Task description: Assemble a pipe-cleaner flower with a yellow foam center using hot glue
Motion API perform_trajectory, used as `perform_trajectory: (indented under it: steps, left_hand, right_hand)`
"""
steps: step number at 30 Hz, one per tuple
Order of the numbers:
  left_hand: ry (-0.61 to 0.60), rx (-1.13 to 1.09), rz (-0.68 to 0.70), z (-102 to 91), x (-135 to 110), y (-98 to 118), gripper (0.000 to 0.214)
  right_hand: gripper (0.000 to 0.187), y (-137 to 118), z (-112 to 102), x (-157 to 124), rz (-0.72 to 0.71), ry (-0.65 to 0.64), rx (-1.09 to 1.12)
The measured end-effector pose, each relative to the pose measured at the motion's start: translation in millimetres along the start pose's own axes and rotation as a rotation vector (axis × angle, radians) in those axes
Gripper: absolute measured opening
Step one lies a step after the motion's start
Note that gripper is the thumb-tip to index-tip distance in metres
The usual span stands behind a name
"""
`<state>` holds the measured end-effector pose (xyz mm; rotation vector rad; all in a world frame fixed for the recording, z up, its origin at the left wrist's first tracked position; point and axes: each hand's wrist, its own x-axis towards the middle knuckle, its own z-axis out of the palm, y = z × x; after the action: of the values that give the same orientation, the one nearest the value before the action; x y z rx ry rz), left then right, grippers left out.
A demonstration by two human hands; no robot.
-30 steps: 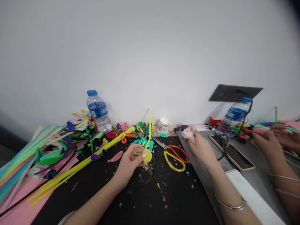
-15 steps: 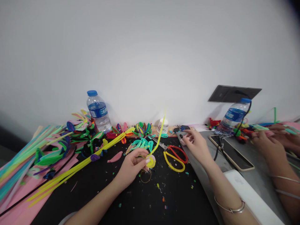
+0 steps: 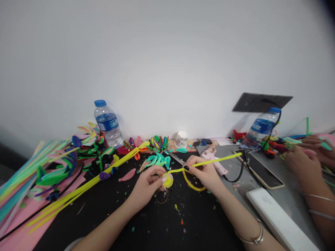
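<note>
Between the thumb and fingers of my left hand [image 3: 148, 184] is a small round coil [image 3: 169, 180], yellow with a pale rim. A yellow pipe cleaner [image 3: 222, 159] runs from the coil to the right, and my right hand [image 3: 205, 173] pinches it a short way from the coil. Its free end sticks out past my right hand over the grey surface. Scissors [image 3: 194, 184] lie under my right hand, which hides part of their handles. Close behind that hand rests a pink glue gun [image 3: 221, 168]. A thin ring [image 3: 162, 197] shows just below my left fingers.
Bundled pipe cleaners [image 3: 34, 167] and fuzzy flowers [image 3: 160, 143] fill the left and back. Water bottles [image 3: 108, 123] stand by the wall with a white cup [image 3: 181, 140]. A phone [image 3: 261, 170] and white box [image 3: 277, 216] lie right, near another person's hands [image 3: 303, 164]. Scraps dot the black table.
My right hand has moved left from beside the glue gun and now grips the pipe cleaner. The strand has swung from pointing up to pointing right. The glue gun is more exposed.
</note>
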<state>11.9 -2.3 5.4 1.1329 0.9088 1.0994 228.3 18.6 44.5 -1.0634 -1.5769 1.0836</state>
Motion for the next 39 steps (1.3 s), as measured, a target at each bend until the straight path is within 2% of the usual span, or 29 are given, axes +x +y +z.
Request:
perform_trajectory:
  steps: [6,13,21,39]
  left_hand:
    - [0.100,0.005,0.042,-0.7,2,-1,0.027]
    - [0.179,0.022,0.045,-1.1,2,0,0.029]
    - [0.229,-0.022,0.025,1.0,2,4,0.032]
    - [0.273,-0.088,0.045,3.0,1,1,0.041]
  right_hand:
    - [0.027,3,3,0,0.045,0.044,-0.065]
    - [0.020,4,6,-3,0.000,-0.013,-0.160]
    - [0.022,5,13,-6,-0.083,-0.066,-0.341]
    - [0.023,11,34,-13,-0.169,-0.136,-0.372]
